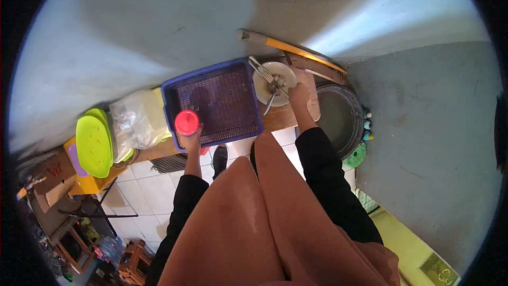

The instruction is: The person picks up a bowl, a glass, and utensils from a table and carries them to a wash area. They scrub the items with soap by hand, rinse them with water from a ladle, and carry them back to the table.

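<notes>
My left hand (191, 139) is wrapped round a container with a red lid (187, 122), held over the near left corner of a blue plastic basket (247, 70). The basket's meshed inside looks dark. My right hand (299, 94) is beside a white bowl (260, 86) on the wooden bench, close to its right rim. Several forks and spoons (271, 80) lie across the bowl, their handles sticking out past the rim. The fingers of my right hand look closed near a utensil's end, but what they hold is too small to make out.
A large round basin (338, 116) stands at the right, beside a green item (355, 155). Left of the basket are plastic bags (138, 119) and green trays (94, 145). A yellow-orange bar (296, 50) leans along the wall. A cardboard box (53, 177) sits far left.
</notes>
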{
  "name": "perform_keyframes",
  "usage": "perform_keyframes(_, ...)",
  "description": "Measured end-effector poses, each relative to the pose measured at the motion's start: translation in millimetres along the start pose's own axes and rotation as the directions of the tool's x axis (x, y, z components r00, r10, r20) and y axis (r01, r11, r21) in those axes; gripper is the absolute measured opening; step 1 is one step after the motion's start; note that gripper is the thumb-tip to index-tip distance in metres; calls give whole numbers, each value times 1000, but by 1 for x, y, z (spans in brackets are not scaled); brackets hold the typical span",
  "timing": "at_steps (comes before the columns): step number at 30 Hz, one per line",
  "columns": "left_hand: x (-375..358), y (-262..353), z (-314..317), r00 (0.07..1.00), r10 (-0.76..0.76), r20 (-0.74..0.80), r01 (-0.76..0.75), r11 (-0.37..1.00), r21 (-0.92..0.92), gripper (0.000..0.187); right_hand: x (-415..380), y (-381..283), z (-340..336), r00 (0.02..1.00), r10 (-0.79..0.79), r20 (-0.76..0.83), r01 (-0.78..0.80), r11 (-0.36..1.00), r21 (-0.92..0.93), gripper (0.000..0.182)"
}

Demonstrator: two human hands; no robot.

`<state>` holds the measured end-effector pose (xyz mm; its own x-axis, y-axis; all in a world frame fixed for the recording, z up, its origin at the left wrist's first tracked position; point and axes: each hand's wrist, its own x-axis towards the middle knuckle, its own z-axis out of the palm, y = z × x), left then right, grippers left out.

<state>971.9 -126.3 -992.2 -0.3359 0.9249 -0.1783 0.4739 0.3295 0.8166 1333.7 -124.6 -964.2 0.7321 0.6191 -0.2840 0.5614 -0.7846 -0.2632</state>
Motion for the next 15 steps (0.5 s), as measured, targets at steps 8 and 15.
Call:
perform_keyframes(8,-14,34,-6,998,31,-49,-30,999,17,60,12,18,-11,693,65,718,-450,817,361,31)
perform_keyframes(15,-14,17,-6,998,59,-2,-59,998,-1,57,-12,23,-9,818,-140,558,-348,652,674,40)
